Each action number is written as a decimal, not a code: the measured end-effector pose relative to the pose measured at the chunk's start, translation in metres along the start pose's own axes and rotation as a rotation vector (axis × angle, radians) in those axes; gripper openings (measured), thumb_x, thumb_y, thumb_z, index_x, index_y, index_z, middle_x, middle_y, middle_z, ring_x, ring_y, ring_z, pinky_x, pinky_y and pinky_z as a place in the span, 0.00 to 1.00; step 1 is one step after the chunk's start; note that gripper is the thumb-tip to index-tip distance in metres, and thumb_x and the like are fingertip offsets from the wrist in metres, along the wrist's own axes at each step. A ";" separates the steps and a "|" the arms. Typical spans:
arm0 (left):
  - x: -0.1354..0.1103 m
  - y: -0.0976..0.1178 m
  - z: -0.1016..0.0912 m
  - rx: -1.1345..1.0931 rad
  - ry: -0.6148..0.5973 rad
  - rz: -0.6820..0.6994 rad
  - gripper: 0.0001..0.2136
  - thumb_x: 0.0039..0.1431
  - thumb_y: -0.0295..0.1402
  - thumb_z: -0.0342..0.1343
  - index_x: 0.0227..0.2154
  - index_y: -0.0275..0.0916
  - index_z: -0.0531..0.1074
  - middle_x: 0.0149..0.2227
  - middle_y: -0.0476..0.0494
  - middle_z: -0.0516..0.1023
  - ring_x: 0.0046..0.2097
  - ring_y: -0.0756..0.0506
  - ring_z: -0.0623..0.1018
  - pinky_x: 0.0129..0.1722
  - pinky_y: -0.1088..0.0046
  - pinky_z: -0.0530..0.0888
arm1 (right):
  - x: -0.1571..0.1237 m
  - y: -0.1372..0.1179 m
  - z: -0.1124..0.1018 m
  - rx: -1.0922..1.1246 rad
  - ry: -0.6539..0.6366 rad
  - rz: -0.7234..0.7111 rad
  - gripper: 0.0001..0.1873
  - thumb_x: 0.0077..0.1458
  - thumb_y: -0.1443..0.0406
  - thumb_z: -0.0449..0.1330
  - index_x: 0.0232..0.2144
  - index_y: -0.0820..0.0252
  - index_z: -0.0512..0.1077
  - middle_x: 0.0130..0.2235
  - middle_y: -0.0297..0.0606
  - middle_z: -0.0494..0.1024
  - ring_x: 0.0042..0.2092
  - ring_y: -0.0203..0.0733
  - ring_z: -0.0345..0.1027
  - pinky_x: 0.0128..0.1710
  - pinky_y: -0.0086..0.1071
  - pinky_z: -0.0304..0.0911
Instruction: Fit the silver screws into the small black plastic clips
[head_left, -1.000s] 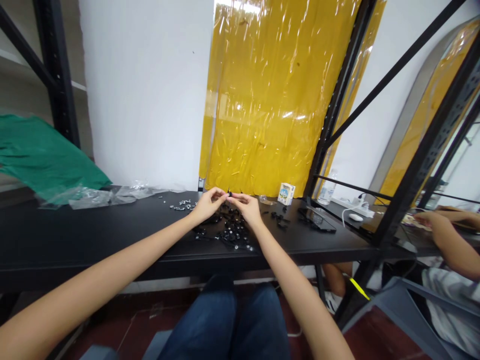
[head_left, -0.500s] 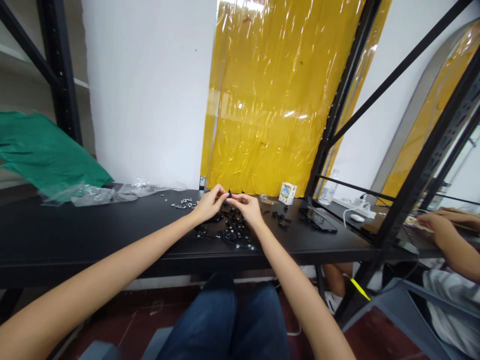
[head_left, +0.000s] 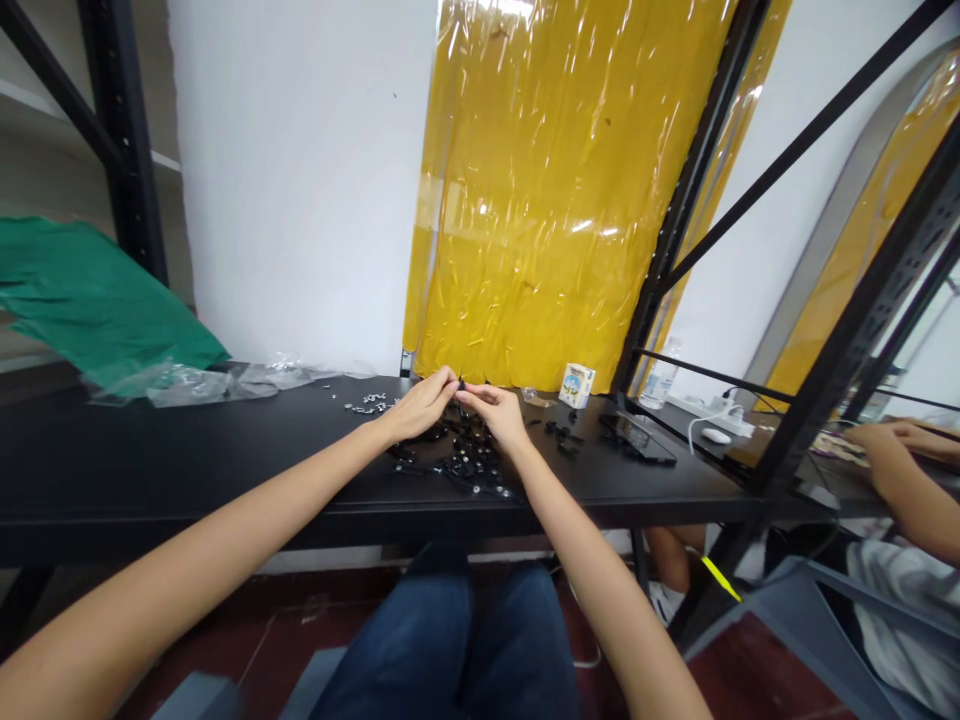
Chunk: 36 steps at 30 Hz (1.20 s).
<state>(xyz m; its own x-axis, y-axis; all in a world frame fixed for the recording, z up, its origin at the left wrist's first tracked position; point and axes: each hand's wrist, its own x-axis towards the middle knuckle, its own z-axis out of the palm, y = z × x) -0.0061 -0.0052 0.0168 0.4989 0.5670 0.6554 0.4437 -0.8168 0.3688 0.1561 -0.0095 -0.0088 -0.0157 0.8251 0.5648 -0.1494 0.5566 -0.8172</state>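
Observation:
My left hand (head_left: 422,405) and my right hand (head_left: 491,414) meet above the far part of a black table top (head_left: 225,460). Their fingertips pinch a small black plastic piece (head_left: 460,384) between them. Under my hands lies a loose heap of small black parts (head_left: 469,462), with some silver-coloured bits among them. Several small metal parts (head_left: 367,404) are scattered to the left of my left hand. The exact shape of the held piece is hidden by my fingers.
A small printed carton (head_left: 577,386) and a dark phone or tablet (head_left: 636,440) lie to the right. A clear plastic bag (head_left: 210,388) lies at the left. A yellow plastic sheet (head_left: 562,200) hangs behind. Black shelf uprights stand at right, where a co-worker's hand (head_left: 885,450) is.
My hands have drawn closer together, and the pinched piece sits slightly higher and farther back. The whole view has shifted a little as my head moved.

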 end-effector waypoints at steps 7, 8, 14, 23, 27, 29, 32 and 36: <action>-0.005 0.001 0.005 -0.017 0.005 -0.048 0.12 0.65 0.41 0.35 0.31 0.41 0.57 0.27 0.52 0.63 0.30 0.48 0.68 0.34 0.72 0.64 | -0.002 -0.001 0.001 -0.020 -0.029 0.019 0.18 0.32 0.58 0.70 0.29 0.60 0.78 0.33 0.36 0.82 0.38 0.45 0.75 0.46 0.40 0.68; -0.005 0.001 0.007 -0.013 0.010 -0.049 0.12 0.65 0.41 0.35 0.31 0.41 0.57 0.27 0.52 0.63 0.30 0.48 0.68 0.34 0.72 0.64 | -0.002 -0.001 0.001 -0.027 -0.027 0.022 0.18 0.32 0.58 0.70 0.29 0.60 0.78 0.33 0.36 0.82 0.38 0.46 0.75 0.46 0.40 0.68; -0.004 -0.005 0.014 -0.011 0.053 -0.048 0.13 0.65 0.41 0.35 0.28 0.41 0.56 0.24 0.53 0.61 0.28 0.48 0.67 0.32 0.73 0.63 | -0.001 0.000 0.000 -0.037 -0.047 0.018 0.18 0.32 0.58 0.70 0.29 0.60 0.78 0.34 0.36 0.82 0.39 0.47 0.75 0.47 0.40 0.68; -0.003 -0.008 0.015 -0.025 0.057 -0.091 0.19 0.63 0.44 0.37 0.23 0.39 0.62 0.21 0.51 0.66 0.26 0.49 0.67 0.27 0.75 0.62 | -0.003 0.002 -0.002 -0.044 -0.088 0.047 0.18 0.31 0.59 0.71 0.28 0.62 0.77 0.33 0.38 0.82 0.39 0.48 0.76 0.46 0.41 0.68; -0.003 -0.006 0.013 0.003 0.098 -0.166 0.25 0.61 0.48 0.37 0.15 0.38 0.61 0.16 0.51 0.63 0.22 0.50 0.65 0.23 0.75 0.59 | -0.002 0.001 -0.001 -0.064 -0.073 0.045 0.18 0.32 0.60 0.70 0.29 0.62 0.77 0.34 0.39 0.82 0.40 0.48 0.75 0.47 0.41 0.68; -0.003 -0.006 0.014 -0.009 0.083 -0.193 0.27 0.61 0.50 0.37 0.13 0.38 0.60 0.14 0.51 0.63 0.21 0.50 0.65 0.24 0.75 0.60 | -0.001 0.002 -0.002 -0.089 -0.051 0.036 0.19 0.32 0.59 0.70 0.30 0.62 0.77 0.35 0.39 0.81 0.40 0.48 0.75 0.47 0.41 0.68; -0.001 -0.012 0.017 -0.068 0.065 -0.175 0.25 0.61 0.49 0.39 0.18 0.38 0.66 0.18 0.51 0.67 0.23 0.50 0.67 0.26 0.75 0.63 | 0.002 0.006 -0.005 -0.138 -0.017 0.008 0.20 0.34 0.58 0.69 0.31 0.62 0.78 0.35 0.40 0.81 0.40 0.48 0.75 0.47 0.40 0.68; -0.001 -0.024 0.023 -0.162 0.120 -0.150 0.17 0.59 0.48 0.45 0.29 0.38 0.67 0.25 0.51 0.70 0.27 0.49 0.69 0.29 0.75 0.66 | 0.005 0.013 -0.009 -0.175 0.035 -0.006 0.21 0.34 0.57 0.69 0.32 0.62 0.78 0.34 0.40 0.81 0.39 0.47 0.76 0.45 0.40 0.69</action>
<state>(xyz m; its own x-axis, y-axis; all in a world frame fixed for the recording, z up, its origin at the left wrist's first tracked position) -0.0003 0.0166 -0.0082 0.3401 0.6745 0.6552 0.3760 -0.7362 0.5627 0.1630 0.0029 -0.0176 0.0193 0.8228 0.5680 0.0245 0.5675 -0.8230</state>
